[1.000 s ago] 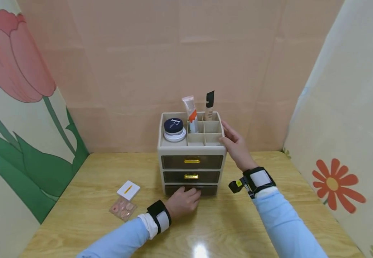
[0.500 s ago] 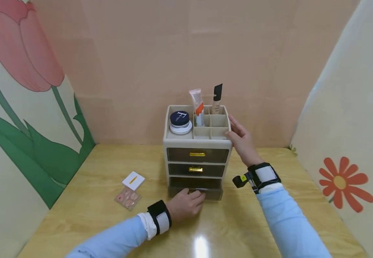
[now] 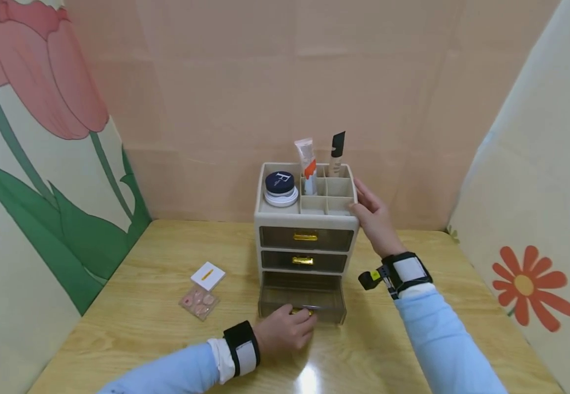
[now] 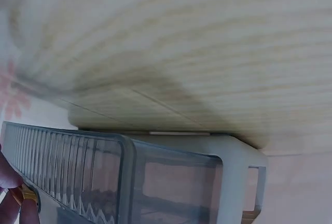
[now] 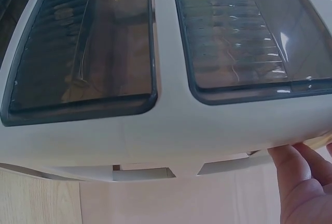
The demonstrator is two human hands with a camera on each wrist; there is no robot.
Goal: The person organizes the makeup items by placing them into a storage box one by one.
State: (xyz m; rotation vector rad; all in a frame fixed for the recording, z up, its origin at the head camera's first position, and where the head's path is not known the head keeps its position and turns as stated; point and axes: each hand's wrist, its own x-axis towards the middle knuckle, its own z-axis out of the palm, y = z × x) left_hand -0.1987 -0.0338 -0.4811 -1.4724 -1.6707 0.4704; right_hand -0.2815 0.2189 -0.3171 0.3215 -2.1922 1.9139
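A cream makeup organizer with dark see-through drawers stands on the table. Its bottom drawer is pulled out toward me. My left hand pinches that drawer's gold handle, which the fingers partly cover. At the upper right side of the organizer, my right hand holds the casing, thumb near the top rim and fingers along the side. In the right wrist view, fingers touch the casing's edge beside the upper drawers, which are pushed in.
On top sit a dark-lidded jar on a white round case, a pink-and-white tube and a black-capped tube. Left on the wooden table lie a white square box and a clear pink palette.
The bottom drawer has slid out of the organizer toward me, with my left hand drawing back at its handle. My right hand has kept its hold on the side.
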